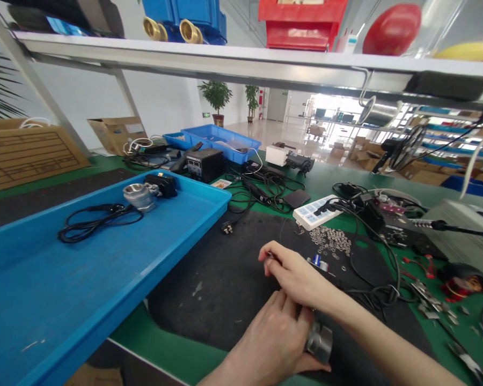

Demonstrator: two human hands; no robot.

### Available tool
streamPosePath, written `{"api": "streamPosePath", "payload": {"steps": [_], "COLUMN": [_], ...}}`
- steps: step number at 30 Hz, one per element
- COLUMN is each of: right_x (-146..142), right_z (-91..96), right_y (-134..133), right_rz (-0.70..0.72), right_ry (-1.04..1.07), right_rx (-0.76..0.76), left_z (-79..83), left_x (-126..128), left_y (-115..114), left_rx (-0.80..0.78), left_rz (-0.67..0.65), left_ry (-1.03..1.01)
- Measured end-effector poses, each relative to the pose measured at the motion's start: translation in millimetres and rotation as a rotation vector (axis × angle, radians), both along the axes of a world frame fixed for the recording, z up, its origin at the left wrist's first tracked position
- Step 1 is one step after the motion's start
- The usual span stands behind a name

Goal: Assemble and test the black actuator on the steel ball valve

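Note:
My left hand [265, 338] is wrapped round a silver metal cylinder part [320, 342] low on the black mat [225, 279]. My right hand [295, 279] reaches across above it, fingers pinched together on something small and dark that I cannot make out. A small blue-and-silver piece [317, 261] lies just beyond the right hand. A heap of small metal rings [330, 239] lies on the mat behind it.
A large blue tray [104, 279] at left holds a black cable [92, 221] and a metal-and-black part [143, 194]. A white power strip [316, 212], tangled cables, a black box [205, 163], tools at right [430, 297] and a shelf [241, 59] overhead surround the mat.

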State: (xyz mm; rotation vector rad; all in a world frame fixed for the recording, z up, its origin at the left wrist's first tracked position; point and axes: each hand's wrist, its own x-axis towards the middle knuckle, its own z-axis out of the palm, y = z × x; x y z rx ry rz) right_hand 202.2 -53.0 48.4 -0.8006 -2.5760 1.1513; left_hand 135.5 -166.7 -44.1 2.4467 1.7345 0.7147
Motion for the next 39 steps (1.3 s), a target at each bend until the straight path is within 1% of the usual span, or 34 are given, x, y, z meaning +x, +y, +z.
{"api": "streamPosePath", "payload": {"steps": [3, 6, 8, 11, 15, 17, 19, 21, 23, 25, 26, 28, 29, 31, 33, 35, 37, 39], "right_x": [-3.4, -9.0, -11.5, -11.4, -7.1, -6.9, -10.6, -18.0, -25.4, -26.0, -21.8, -3.1, 10.7, 42.6, 73.0, 95.3, 107.9, 113.9], "right_z": [-5.0, -6.4, -5.6, -3.5, -3.5, -5.3, -5.5, -0.5, 12.2, 31.1, 41.0, 57.4, 62.2, 63.5, 55.2, 42.0, 29.0, 19.6], "right_y": [-6.5, -9.7, -10.0, -10.2, -11.1, -10.5, -8.7, -6.7, -5.3, -4.7, -4.6, -5.1, -5.8, -8.2, -11.5, -14.6, -17.2, -19.2], "right_rz": [-0.137, -0.2, -0.216, -0.239, -0.276, -0.258, -0.207, -0.141, -0.08, -0.041, -0.033, -0.057, -0.102, -0.211, -0.244, -0.246, -0.248, -0.252], "right_ry": [0.059, 0.095, 0.118, 0.149, 0.17, 0.173, 0.172, 0.178, 0.196, 0.215, 0.219, 0.208, 0.198, 0.165, 0.145, 0.144, 0.147, 0.15], "right_rx": [-0.061, -0.093, -0.108, -0.12, -0.092, -0.064, -0.036, -0.007, 0.027, 0.067, 0.095, 0.181, 0.245, 0.359, 0.409, 0.421, 0.422, 0.425], "left_z": [-4.6, -8.2, -9.6, -10.0, -8.8, -8.1, -7.5, -6.7, -5.2, -2.4, -0.6, 3.6, 5.8, 9.6, 12.4, 13.9, 14.2, 13.4], "left_x": [-0.7, -1.9, -2.6, -3.0, -1.4, -0.2, 0.8, 1.4, 1.4, 1.0, 0.7, 0.5, 0.6, 1.1, 1.6, 1.8, 1.7, 1.5], "left_y": [0.9, 1.3, 1.3, 1.0, 1.2, 1.5, 1.5, 1.0, 0.3, 0.0, 0.2, 1.2, 1.8, 2.9, 3.5, 3.7, 3.7, 3.6], "left_rx": [0.113, 0.216, 0.234, 0.207, 0.264, 0.248, 0.167, 0.092, 0.048, 0.025, 0.008, -0.03, -0.049, -0.08, -0.095, -0.095, -0.092, -0.087], "left_rz": [-0.01, -0.029, -0.038, -0.049, -0.049, -0.024, 0.007, 0.017, 0.004, -0.01, -0.014, -0.01, -0.001, 0.015, 0.016, 0.007, 0.003, 0.003], "left_ry": [0.03, 0.067, 0.096, 0.13, 0.1, 0.061, 0.009, -0.023, -0.023, -0.019, -0.02, -0.024, -0.026, -0.03, -0.032, -0.032, -0.029, -0.021]}}
